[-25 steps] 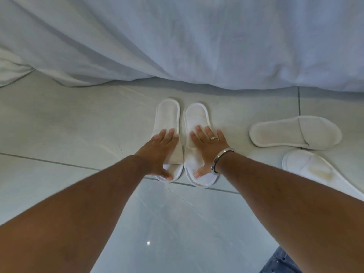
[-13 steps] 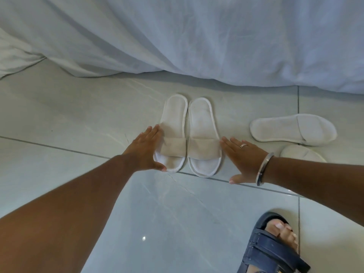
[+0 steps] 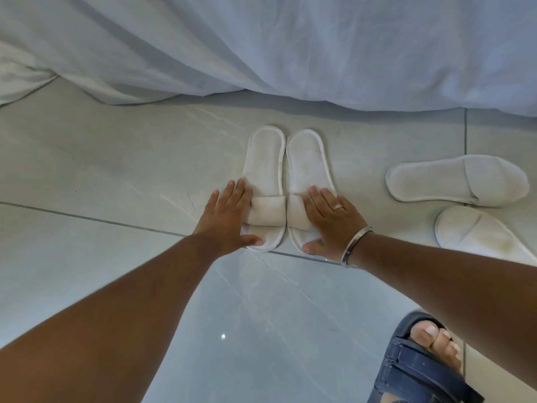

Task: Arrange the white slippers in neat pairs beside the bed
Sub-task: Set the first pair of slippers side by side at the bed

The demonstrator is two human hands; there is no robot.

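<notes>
Place: you're in a bedroom, likely a hotel room.
Bed: a white sheet (image 3: 290, 45) hangs in folds to the floor in front of you.
Floor: pale glossy tiles (image 3: 101, 158) with thin grout lines.
Footwear: thin white slippers (image 3: 266, 170) of the disposable kind lie beside the bed.

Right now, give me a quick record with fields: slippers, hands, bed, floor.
paired slippers: left slipper and right slipper side by side, heels toward the bed sheet
loose slippers: one lying crosswise, one below it, not aligned
left hand: flat against the left slipper's outer side
right hand: flat on the right slipper's strap
floor: pale tiles
</notes>
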